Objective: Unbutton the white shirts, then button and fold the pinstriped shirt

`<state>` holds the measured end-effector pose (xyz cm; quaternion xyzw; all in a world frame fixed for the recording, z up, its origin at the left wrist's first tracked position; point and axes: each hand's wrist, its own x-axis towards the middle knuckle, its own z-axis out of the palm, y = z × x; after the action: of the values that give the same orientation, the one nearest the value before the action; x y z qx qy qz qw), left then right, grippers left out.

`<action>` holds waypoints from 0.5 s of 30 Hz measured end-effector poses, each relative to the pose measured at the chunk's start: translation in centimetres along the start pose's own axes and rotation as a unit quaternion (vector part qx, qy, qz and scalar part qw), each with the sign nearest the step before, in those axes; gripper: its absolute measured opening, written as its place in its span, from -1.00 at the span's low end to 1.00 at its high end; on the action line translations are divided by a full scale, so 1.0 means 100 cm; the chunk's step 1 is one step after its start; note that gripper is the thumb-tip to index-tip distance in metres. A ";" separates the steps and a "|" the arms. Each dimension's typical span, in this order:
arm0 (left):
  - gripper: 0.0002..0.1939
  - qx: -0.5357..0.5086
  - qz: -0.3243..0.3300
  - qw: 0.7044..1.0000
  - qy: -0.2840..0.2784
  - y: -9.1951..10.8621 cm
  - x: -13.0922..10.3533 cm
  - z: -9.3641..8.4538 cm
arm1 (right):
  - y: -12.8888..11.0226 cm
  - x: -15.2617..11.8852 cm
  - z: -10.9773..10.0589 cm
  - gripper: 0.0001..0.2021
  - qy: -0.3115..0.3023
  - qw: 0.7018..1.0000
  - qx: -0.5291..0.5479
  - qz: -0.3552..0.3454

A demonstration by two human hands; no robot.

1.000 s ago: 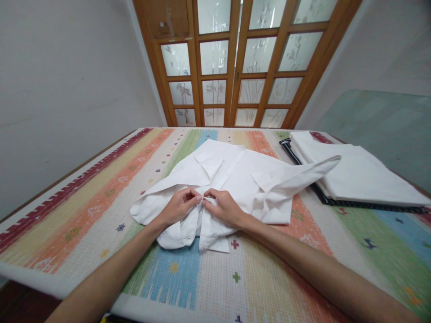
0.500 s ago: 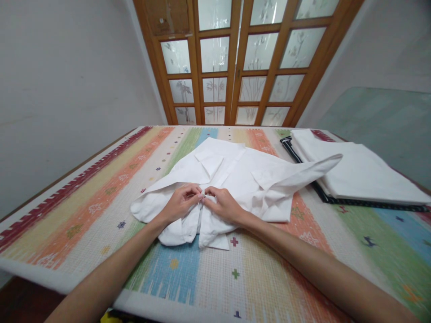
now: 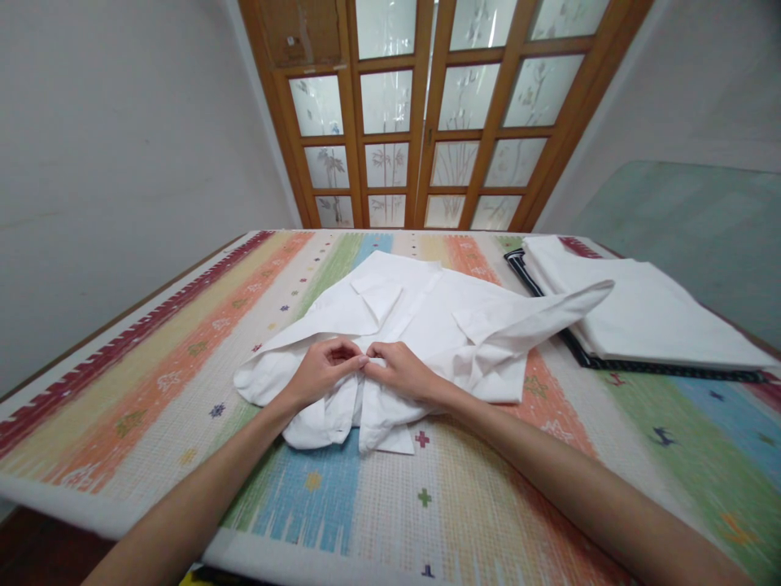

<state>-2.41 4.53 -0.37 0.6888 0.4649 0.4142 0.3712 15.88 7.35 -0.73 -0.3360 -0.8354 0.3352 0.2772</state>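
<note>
A white shirt (image 3: 421, 301) lies spread on the patterned tablecloth, its sleeves bent and its near edges split apart at the middle. My left hand (image 3: 326, 370) pinches the shirt's front opening from the left. From the right, my right hand (image 3: 399, 370) grips the same spot, thumb and finger pressed together. The fingertips of both hands meet over the shirt's centre line. Whatever small part of the cloth lies between them is hidden by the fingers.
Folded white cloth (image 3: 659, 317) lies on dark striped fabric (image 3: 677, 373) at the table's right. The striped tablecloth (image 3: 164, 382) reaches the near edge. Wooden doors with glass panes (image 3: 421, 138) stand behind, and a pale greenish panel (image 3: 689, 236) is at the right.
My fingertips have drawn closer together and now touch over the shirt's opening. The shirt has hardly moved; the whole view has shifted slightly.
</note>
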 end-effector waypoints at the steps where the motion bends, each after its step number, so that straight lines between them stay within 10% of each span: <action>1: -0.73 0.013 0.005 1.000 0.000 0.000 0.000 0.000 | -0.001 0.000 0.000 -0.85 -0.002 1.000 -0.003 0.005; 15: -0.71 -0.025 -0.006 1.000 -0.011 0.004 0.000 0.002 | -0.004 0.001 -0.002 -0.86 -0.033 0.999 -0.037 -0.001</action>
<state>-2.07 4.34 -0.07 0.6808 0.4544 0.4159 0.3963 15.75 7.29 -0.28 -0.3342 -0.8561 0.3149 0.2371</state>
